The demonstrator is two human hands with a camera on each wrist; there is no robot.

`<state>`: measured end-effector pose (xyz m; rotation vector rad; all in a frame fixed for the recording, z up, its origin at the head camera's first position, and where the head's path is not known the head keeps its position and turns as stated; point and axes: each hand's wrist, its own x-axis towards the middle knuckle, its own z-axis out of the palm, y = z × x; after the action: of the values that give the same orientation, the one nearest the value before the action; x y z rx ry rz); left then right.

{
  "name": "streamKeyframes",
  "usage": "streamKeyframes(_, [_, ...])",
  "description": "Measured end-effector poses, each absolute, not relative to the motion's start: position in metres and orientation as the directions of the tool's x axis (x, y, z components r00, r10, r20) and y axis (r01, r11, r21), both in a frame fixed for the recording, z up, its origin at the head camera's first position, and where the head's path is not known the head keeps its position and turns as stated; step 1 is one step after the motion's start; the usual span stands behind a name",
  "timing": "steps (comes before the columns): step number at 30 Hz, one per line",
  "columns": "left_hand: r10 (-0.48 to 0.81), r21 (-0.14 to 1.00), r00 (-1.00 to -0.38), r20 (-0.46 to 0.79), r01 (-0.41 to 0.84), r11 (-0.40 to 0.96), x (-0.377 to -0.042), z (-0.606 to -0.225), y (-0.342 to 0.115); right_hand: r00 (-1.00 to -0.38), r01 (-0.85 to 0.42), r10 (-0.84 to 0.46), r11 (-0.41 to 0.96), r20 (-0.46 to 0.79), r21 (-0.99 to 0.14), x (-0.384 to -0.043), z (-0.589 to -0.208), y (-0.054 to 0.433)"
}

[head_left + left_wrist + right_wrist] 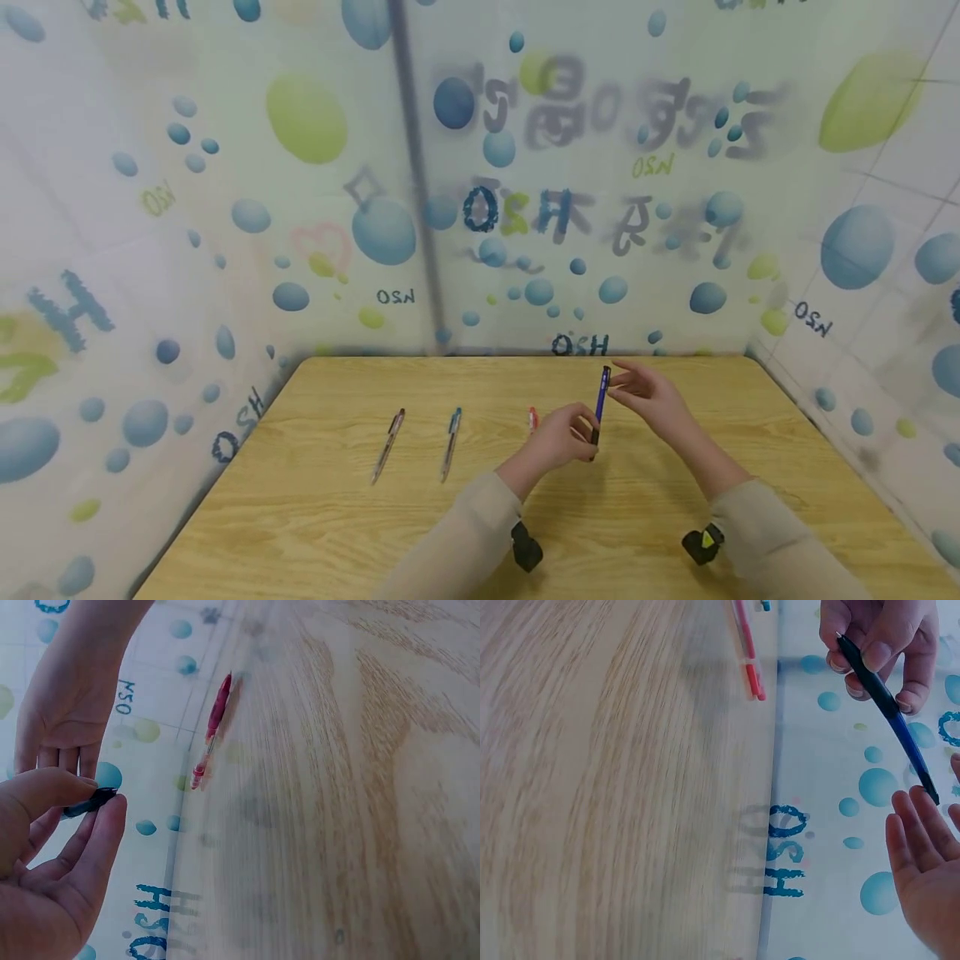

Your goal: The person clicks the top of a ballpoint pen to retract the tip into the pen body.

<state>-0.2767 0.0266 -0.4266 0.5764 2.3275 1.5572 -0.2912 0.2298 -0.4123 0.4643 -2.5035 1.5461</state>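
Observation:
Between finger and thumb, my left hand pinches the dark lower end of a blue pen, which stands nearly upright in the head view. In the right wrist view, the pen slants down from the left hand, its writing tip peeking out past the thumb. My right hand is by the pen's upper end. Its fingers are extended, with the fingertips right at that end in the right wrist view. Only the dark end of the pen shows in the left wrist view.
On the wooden table lie a red pen, partly hidden behind the left hand in the head view, a pen with a teal top and one with a dark top. A patterned curtain surrounds the table's back and sides.

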Motion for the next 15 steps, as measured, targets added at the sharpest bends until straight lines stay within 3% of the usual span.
streamKeyframes(15, [0.491, 0.927, -0.871, 0.021, 0.200, 0.316, -0.271, -0.427, 0.026, -0.945, -0.325, -0.147, 0.393, 0.290, -0.860, -0.295, -0.407, 0.218])
